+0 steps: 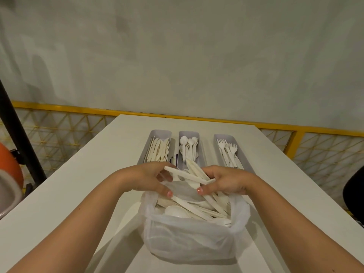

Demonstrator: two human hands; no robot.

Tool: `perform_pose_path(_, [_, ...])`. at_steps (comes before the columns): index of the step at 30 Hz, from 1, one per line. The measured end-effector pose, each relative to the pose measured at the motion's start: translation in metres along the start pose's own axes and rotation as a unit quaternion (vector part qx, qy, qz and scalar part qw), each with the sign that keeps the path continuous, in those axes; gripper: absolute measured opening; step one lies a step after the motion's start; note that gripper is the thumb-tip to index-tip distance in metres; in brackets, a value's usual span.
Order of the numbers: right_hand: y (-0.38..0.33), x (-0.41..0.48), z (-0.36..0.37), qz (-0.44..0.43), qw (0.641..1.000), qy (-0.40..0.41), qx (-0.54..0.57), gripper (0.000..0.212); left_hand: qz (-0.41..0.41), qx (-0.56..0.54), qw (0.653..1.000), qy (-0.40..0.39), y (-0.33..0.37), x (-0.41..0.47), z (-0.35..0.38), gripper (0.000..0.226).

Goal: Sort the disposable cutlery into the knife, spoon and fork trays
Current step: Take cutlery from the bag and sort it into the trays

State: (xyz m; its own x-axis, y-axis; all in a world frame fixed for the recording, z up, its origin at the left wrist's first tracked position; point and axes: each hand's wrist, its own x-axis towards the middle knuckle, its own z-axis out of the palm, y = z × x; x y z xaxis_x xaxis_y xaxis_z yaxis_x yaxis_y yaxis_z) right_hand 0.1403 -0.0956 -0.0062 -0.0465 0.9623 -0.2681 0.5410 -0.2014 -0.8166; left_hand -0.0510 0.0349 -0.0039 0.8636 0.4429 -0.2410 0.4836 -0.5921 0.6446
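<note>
Knives (189, 175) hang above the bag (189, 241), left hand (151, 178) fingers pinching one end, right hand (226, 182) fingers clamped round the bundle. Squaring them first should ease the drop into the knife tray (157, 133) beyond the bag.

A white table (78, 194) carried three grey trays side by side at its far part: knife tray (160, 132) left, spoon tray (189, 133) middle, fork tray (224, 136) right. Nearer stood an open plastic bag (187, 239) of cutlery (189, 209).
</note>
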Motion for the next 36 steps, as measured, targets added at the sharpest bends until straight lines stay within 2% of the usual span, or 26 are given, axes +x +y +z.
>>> perform_pose_path(7, [-0.002,-0.002,-0.011,-0.095,0.979,0.094,0.152,0.009,0.055,-0.106,0.991,0.053,0.014,0.001,-0.006,0.057])
perform_pose_path(11, [-0.012,0.001,-0.013,-0.117,0.921,0.143,0.342,0.008,0.080,-0.145,0.982,0.089,0.023,0.006,-0.008,0.046])
perform_pose_path(14, [-0.024,0.003,-0.015,-0.147,0.890,0.145,0.408,0.008,0.097,-0.164,0.973,0.131,0.033,0.014,-0.007,0.036])
perform_pose_path(19, [-0.034,0.011,-0.023,-0.165,0.860,0.181,0.447,0.009,0.096,-0.212,0.953,0.196,0.056,0.030,-0.005,0.016])
perform_pose_path(23, [-0.030,0.014,-0.029,-0.159,0.854,0.203,0.451,0.011,0.107,-0.250,0.931,0.245,0.074,0.039,-0.002,0.021])
perform_pose_path(27, [-0.027,0.014,-0.031,-0.141,0.869,0.206,0.428,0.022,0.102,-0.261,0.916,0.288,0.089,0.048,-0.001,0.023])
perform_pose_path(32, [-0.026,0.009,-0.039,-0.140,0.867,0.203,0.432,0.022,0.064,-0.303,0.913,0.267,0.104,0.056,-0.001,0.027])
perform_pose_path(36, [-0.025,0.000,-0.043,-0.149,0.866,0.185,0.441,0.016,0.039,-0.357,0.910,0.208,0.113,0.062,-0.004,0.024])
